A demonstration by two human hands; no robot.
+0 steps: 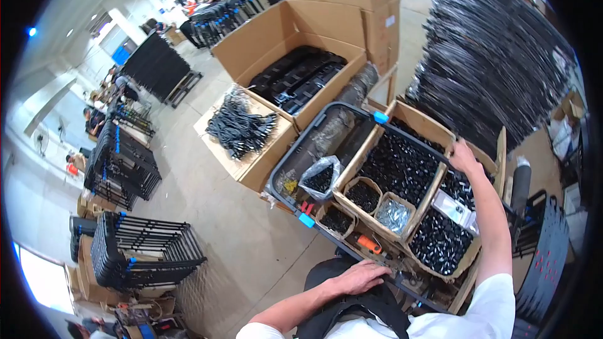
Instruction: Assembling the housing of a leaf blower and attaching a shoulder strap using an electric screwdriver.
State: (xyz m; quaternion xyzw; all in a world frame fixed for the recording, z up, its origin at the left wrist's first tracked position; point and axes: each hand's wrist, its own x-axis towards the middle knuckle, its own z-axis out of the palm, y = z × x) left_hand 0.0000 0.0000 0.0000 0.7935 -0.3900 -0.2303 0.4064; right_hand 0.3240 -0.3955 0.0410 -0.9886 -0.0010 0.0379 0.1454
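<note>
Right hand (465,157) is stretched out toward one o'clock and laid on the far rim of a long cardboard box (402,166) of small black parts; the fingers are curled over the rim, and whether the cardboard is really pinched cannot be told. Left hand (359,276) is seen at six o'clock, palm down and fingers loosely spread, pressed flat on a black apron (370,304) just short of the near edge of the bin (295,163).

The box sits inside the grey bin at the middle of the head view, its long axis run from seven o'clock to one o'clock, open side up. At its near end three small tubs (363,196) of fasteners are packed touching one another, with a clear bag (320,179) of black parts at nine o'clock of them and an orange tool (369,245) at six o'clock.

By judgement, a pull on the one far rim could tilt the box, since only one end is held, and parts could be spilled into the tubs or the bin. The thin cardboard wall could also be bent under the load.
</note>
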